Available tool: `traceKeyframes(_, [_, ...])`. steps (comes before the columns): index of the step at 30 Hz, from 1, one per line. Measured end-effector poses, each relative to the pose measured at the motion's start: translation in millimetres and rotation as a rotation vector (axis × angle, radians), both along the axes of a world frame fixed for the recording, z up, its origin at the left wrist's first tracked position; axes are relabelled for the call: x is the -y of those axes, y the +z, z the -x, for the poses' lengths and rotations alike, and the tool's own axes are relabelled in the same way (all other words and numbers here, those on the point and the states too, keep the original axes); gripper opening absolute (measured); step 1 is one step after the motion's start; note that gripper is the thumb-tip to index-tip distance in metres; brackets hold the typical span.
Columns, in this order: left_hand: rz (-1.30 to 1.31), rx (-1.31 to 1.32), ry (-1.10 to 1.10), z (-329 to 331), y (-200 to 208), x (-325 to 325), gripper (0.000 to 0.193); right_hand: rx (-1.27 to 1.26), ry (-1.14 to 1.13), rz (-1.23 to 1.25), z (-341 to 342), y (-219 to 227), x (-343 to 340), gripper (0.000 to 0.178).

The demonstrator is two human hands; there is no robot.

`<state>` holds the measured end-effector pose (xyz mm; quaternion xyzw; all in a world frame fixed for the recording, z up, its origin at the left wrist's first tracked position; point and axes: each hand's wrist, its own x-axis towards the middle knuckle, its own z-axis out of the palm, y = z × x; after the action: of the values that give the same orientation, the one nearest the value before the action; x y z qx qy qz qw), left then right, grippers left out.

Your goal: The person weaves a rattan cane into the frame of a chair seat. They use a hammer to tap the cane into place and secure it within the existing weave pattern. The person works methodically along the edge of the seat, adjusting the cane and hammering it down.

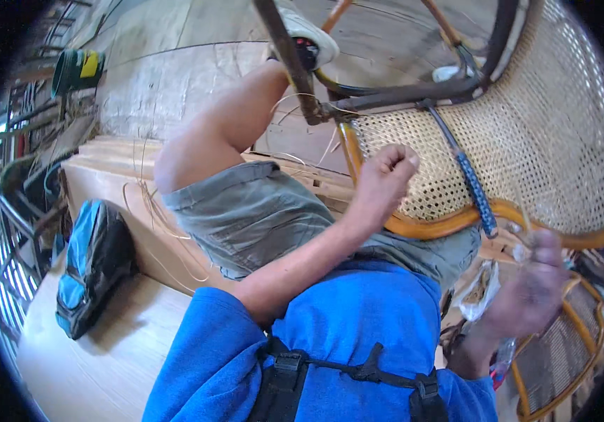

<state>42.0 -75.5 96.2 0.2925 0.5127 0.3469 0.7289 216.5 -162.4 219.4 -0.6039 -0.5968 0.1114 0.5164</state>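
Note:
My left hand (pixel 388 179) is raised over the left edge of a woven cane panel (pixel 414 144), its fingers curled together in a pinch. What they hold, if anything, is too small to make out. Off to the right, my right hand (pixel 527 292) is blurred beyond the panel's near edge. A thin pale cane strand (pixel 525 211) rises from its closed fingers. The panel sits in a curved orange-brown rattan frame (pixel 428 226). Between my hands, a dark metal tool with a blue patterned handle (pixel 476 190) lies across the weave.
Dark wrapped poles (pixel 407 96) cross the panel's far side. Loose cane strands (pixel 154 211) hang by my left knee. A blue and black backpack (pixel 87 267) lies on a pale board at left. Another rattan frame (pixel 520 380) stands lower right, near a plastic bag (pixel 481 292).

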Motion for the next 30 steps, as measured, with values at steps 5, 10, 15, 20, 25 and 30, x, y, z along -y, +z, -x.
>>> traceKeyframes(5, [0.553,0.601,0.343,0.0,13.9,-2.7,0.007,0.371,0.555,0.13,57.2,-54.1,-19.6,0.026])
traceKeyframes(10, [0.505,0.546,0.319,14.0,1.6,-11.8,0.009,0.395,0.553,0.435,53.2,-93.6,-12.8,0.026])
traceKeyframes(15, [-0.126,-0.023,0.008,-5.8,12.4,-18.2,0.011,-0.533,0.117,0.679,41.8,-91.6,-71.8,0.038])
traceKeyframes(20, [-0.413,-0.105,0.122,-21.4,-9.3,-26.7,0.007,-0.75,0.217,0.761,38.2,-118.5,-104.0,0.049])
traceKeyframes(25, [-0.347,-0.524,0.164,30.8,-62.6,-34.1,0.013,-1.045,0.143,0.448,35.6,-105.7,-165.4,0.037])
traceKeyframes(30, [0.005,-0.341,0.42,60.9,-95.1,-45.3,0.012,-1.328,0.23,0.449,31.0,-127.3,-214.5,0.034])
